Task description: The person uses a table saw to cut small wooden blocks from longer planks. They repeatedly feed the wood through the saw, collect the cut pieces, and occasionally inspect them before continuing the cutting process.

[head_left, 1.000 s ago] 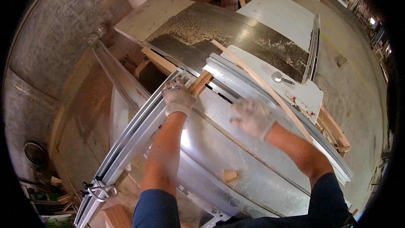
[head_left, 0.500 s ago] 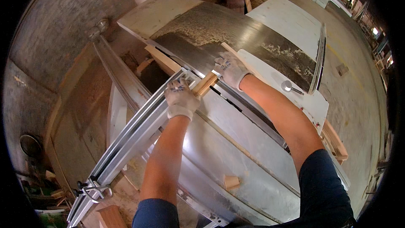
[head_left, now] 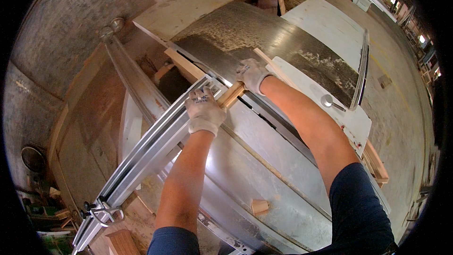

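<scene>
Both gloved hands are up on the saw bench and I'm looking straight down on them. My left hand (head_left: 204, 112) is closed around the near end of a short wooden stick (head_left: 230, 95), and it also rests against the long aluminium fence rail (head_left: 155, 144) that runs diagonally from the lower left up to the middle. My right hand (head_left: 253, 74) is at the stick's far end, fingers curled over it and pressing down, right where the pale sliding table (head_left: 264, 151) meets the dark steel table (head_left: 264, 42). So the stick sits between the two gloves, tilted up to the right, lying across the gap between the tables.

Sawdust is scattered over the dark steel table. Beyond my right forearm there's a white side panel (head_left: 349, 123) with a round metal knob (head_left: 327, 100) on it. A small wooden block (head_left: 260, 206) lies on the pale table close to me, well apart from both hands. Down at the lower left, a metal clamp handle (head_left: 101, 212) sits at the end of the fence rail. Concrete floor (head_left: 401, 113) shows off to the right.
</scene>
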Tool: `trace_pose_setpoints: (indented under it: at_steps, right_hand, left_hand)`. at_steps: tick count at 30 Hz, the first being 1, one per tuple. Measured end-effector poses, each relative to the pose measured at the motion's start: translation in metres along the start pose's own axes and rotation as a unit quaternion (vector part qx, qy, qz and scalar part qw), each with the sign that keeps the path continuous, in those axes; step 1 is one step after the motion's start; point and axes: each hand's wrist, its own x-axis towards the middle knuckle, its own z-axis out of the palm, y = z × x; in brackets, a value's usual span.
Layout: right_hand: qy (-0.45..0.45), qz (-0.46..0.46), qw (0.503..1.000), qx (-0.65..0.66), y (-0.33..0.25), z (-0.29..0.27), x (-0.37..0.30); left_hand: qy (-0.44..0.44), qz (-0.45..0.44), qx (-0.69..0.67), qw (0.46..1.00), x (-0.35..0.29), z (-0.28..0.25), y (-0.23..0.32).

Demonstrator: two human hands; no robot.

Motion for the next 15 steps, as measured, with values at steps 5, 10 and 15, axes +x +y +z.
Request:
trace_pose_setpoints:
  at_steps: [5,10,15]
  right_hand:
    - [-0.052,-0.019,0.998,-0.018,0.0,-0.005,0.011]
    - [-0.111,0.012,0.994,-0.008,-0.002,-0.018,0.017]
    - [-0.203,0.063,0.976,0.057,-0.004,-0.033,0.028]
  left_hand:
    - [-0.004,-0.007,-0.002,1.0,0.004,0.003,-0.003]
    - [0.0,-0.012,0.012,1.0,0.007,0.005,-0.004]
    - [0.022,-0.004,-0.003,1.0,0.012,0.007,-0.008]
